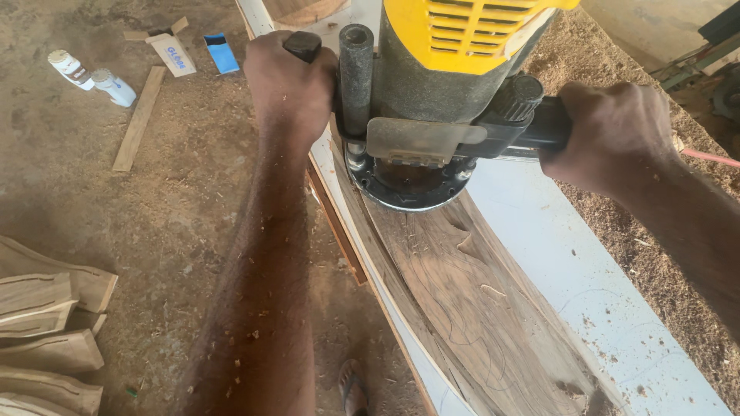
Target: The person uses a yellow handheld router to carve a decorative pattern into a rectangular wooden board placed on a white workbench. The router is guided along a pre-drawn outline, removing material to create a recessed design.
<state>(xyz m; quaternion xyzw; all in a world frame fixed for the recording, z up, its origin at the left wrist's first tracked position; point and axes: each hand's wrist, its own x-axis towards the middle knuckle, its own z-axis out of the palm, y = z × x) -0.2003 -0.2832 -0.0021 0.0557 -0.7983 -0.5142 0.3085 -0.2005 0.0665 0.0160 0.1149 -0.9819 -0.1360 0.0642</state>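
Your left hand (289, 85) is clenched on one black handle, your right hand (617, 135) clenched on the other, steadying the yellow router (447, 85); its base sits flat on the curved, pencil-marked wooden board (478, 308) lying on the white counter (570, 262).

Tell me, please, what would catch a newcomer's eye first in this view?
The yellow and grey router at top centre stands out first, its round base on a dark carved board that runs down to the right. The left hand and right hand each grip a black side handle. Next come the stacked curved wood pieces at lower left on the dusty floor, and two white bottles at upper left.
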